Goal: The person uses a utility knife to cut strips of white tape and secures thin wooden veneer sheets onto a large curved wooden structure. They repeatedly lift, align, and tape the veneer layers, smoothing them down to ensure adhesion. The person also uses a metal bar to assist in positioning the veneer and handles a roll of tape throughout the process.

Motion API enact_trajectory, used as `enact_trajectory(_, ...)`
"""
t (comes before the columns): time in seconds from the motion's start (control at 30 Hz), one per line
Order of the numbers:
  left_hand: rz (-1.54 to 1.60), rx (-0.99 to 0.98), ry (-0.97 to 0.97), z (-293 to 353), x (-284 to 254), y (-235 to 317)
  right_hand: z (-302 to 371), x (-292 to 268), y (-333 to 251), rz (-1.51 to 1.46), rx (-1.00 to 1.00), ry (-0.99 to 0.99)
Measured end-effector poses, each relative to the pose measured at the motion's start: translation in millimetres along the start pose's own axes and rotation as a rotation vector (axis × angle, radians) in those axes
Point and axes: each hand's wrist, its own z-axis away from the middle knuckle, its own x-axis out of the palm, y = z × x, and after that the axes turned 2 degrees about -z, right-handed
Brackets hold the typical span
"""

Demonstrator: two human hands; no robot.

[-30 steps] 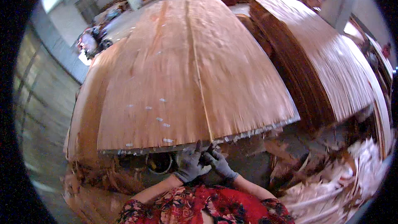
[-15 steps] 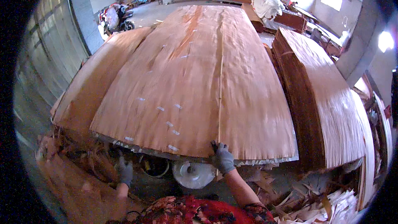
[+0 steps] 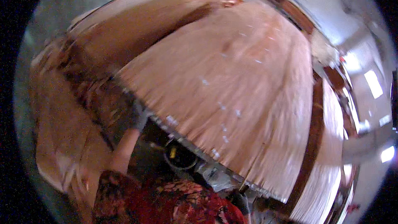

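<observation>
A large sheet of reddish-brown wood veneer [image 3: 215, 79] lies on top of a stack, with short pieces of white tape scattered on its surface. My left hand [image 3: 141, 115], in a grey glove, is at the sheet's front left edge; motion blurs its fingers, so whether it touches the sheet is unclear. At the front edge farther right, my gloved right hand [image 3: 240, 200] is low and partly hidden by my sleeve. Its fingers look closed on the near end of a thin wooden strip [image 3: 253, 165] that runs along the veneer.
Another veneer stack [image 3: 137, 29] stands on the left, and a pale-topped stack [image 3: 317, 182] on the right. Below the front edge are a round dark container [image 3: 180, 154] and a clear plastic roll [image 3: 215, 177]. Brown sheets [image 3: 66, 120] lie at the near left.
My view has swung and tilted to the left. My left hand has moved up to the sheet's front left edge. My right hand remains at the strip's near end.
</observation>
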Motion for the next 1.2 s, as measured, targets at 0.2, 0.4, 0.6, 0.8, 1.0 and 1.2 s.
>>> enact_trajectory(0.2,-0.445,0.026,0.043,-2,3,-27,-53,17,-40,0.079,-0.306,0.097)
enact_trajectory(0.4,-0.083,0.031,-0.019,-1,-4,22,-92,27,-79,-0.247,-0.301,0.081)
enact_trajectory(0.6,-0.214,0.182,-0.041,15,3,6,-146,15,-104,0.605,-0.577,0.118)
enact_trajectory(0.8,-0.136,0.159,-0.171,68,24,49,-106,-30,-71,0.435,-0.655,0.093)
enact_trajectory(1.0,-0.181,0.168,-0.253,134,31,132,-97,-144,70,-0.302,-0.672,0.332)
enact_trajectory(1.2,-0.085,0.41,-0.469,194,83,208,-28,-247,152,-0.717,-0.535,0.674)
